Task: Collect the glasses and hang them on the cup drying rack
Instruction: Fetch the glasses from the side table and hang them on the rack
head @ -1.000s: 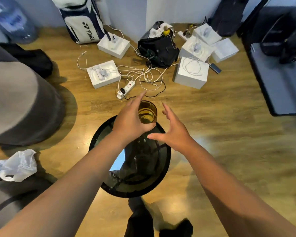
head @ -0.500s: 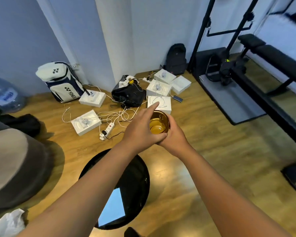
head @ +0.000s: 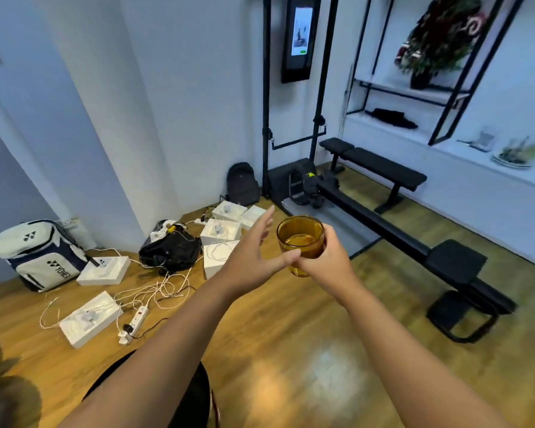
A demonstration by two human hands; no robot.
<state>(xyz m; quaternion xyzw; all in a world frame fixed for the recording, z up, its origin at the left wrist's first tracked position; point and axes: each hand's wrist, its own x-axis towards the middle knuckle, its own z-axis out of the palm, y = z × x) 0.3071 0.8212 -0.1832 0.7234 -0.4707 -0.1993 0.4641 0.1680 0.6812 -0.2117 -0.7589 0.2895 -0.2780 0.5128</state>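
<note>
An amber drinking glass (head: 301,239) is held upright in the air at the middle of the head view, mouth up. My right hand (head: 328,261) is wrapped around its lower right side and grips it. My left hand (head: 250,257) is just left of the glass, fingers spread and pointing up, its thumb tip touching my right hand below the glass. No cup drying rack is in view.
A round black table (head: 195,396) lies low beneath my left arm. White boxes (head: 90,316), cables and a power strip (head: 135,322) litter the wooden floor at left. A black weight bench (head: 414,242) runs along the right. A wall shelf (head: 445,143) is behind it.
The glass was lifted off the black table by my left hand and passed to my right. My left hand has let go and opened. The view has swung upward toward the wall.
</note>
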